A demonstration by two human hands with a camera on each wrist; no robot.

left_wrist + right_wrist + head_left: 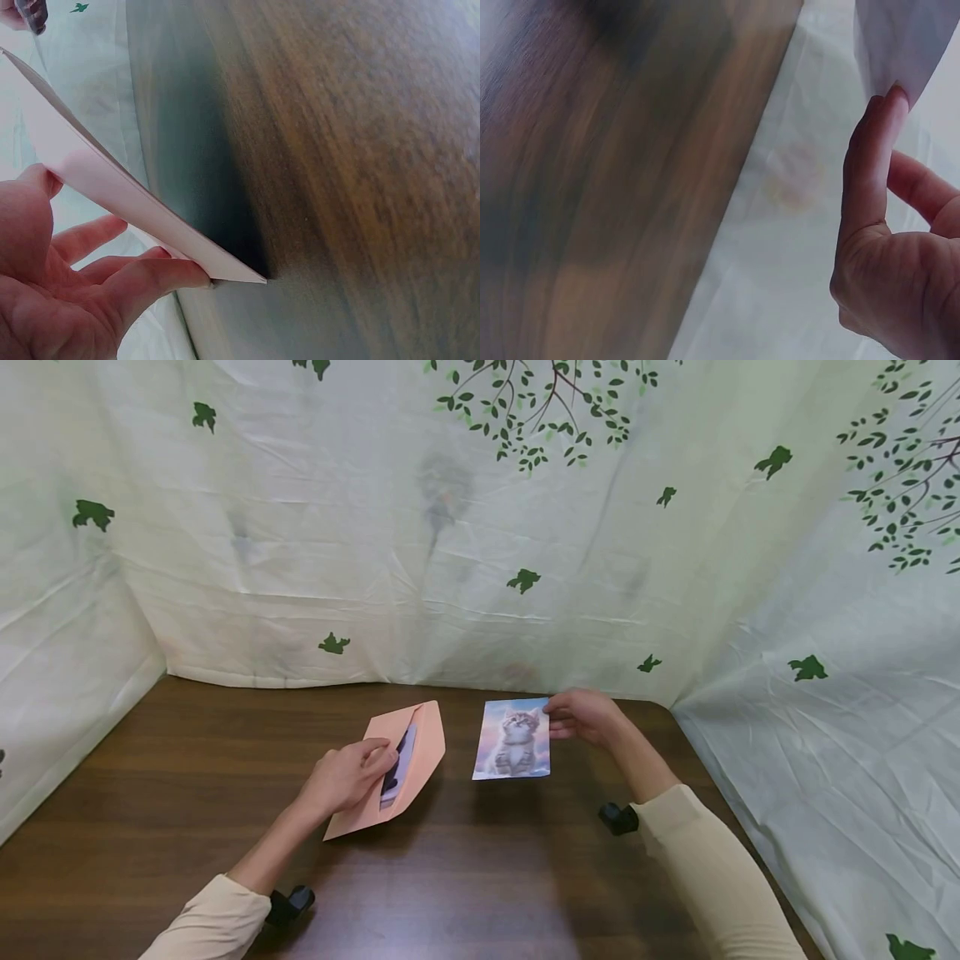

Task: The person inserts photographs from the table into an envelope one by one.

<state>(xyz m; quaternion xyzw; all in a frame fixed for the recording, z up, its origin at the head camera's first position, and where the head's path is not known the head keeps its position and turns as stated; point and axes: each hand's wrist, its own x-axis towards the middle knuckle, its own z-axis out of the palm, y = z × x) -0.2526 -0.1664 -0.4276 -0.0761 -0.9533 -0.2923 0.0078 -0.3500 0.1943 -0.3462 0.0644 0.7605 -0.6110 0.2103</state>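
Observation:
A peach-pink envelope (429, 739) is held tilted above the table by my left hand (351, 778), thumb on one face and fingers on the other. Its flap stands open, and a lilac card with dark shapes (406, 758) shows in the opening, partly covered by the hand. In the left wrist view the envelope (97, 161) appears nearly edge-on. My right hand (588, 718) pinches a kitten picture card (516, 742) by its upper right corner, picture side toward the head camera. The right wrist view shows the card's pale back (900, 45) at the fingertips.
A dark brown wooden table (225, 760) lies beneath both hands. Pale curtains (360, 527) printed with leaves and branches hang along its back and sides. Black straps with small devices sit at the left wrist (291, 906) and the right wrist (618, 818).

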